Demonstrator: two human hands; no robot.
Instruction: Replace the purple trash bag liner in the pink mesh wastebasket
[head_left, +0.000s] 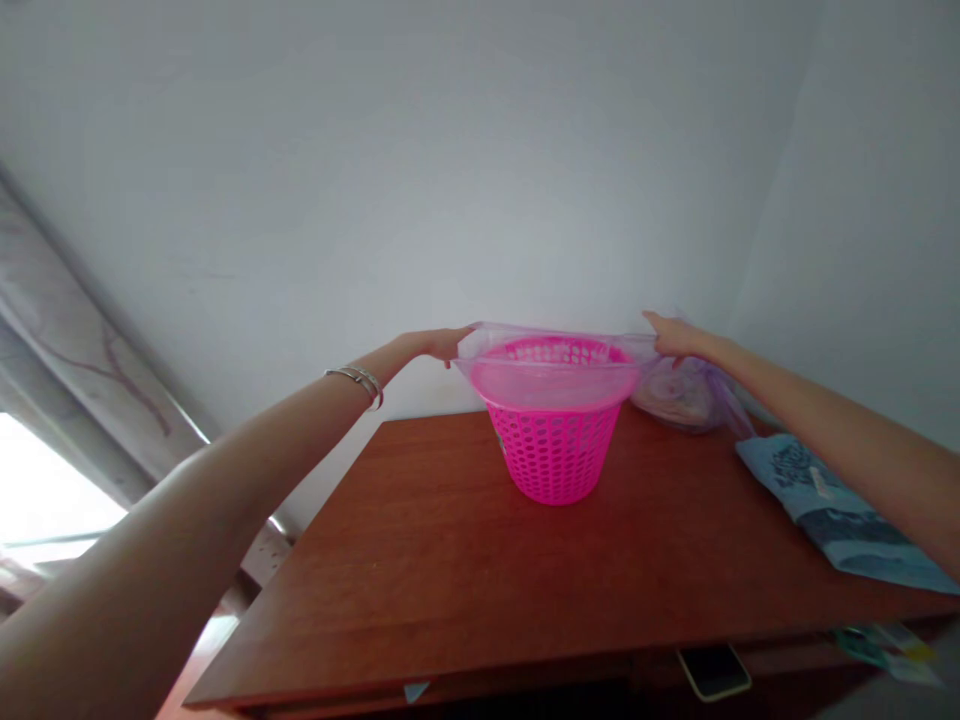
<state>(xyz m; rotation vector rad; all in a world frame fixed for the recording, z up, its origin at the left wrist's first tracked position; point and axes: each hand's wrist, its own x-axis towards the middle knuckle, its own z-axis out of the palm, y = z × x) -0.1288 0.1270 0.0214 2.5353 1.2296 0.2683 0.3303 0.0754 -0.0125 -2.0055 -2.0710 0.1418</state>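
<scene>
A bright pink perforated basket (556, 455) stands upright on the brown wooden table (450, 560). A thin, see-through purple plastic bag (551, 385) is stretched wide across its top, and part of it hangs over the outside of the rim. At the basket's left, my left hand (448, 343) is closed on the bag's edge, with a silver bracelet on that wrist. My right hand (671, 335) grips the opposite edge at the right, its index finger sticking out. The fingertips inside the plastic are hard to make out.
Behind my right hand lies a filled clear bag (675, 395) against the wall. A folded blue cloth (847, 515) is at the table's right. A phone (714, 670) sits below the front edge. Curtains (90, 370) hang at the left.
</scene>
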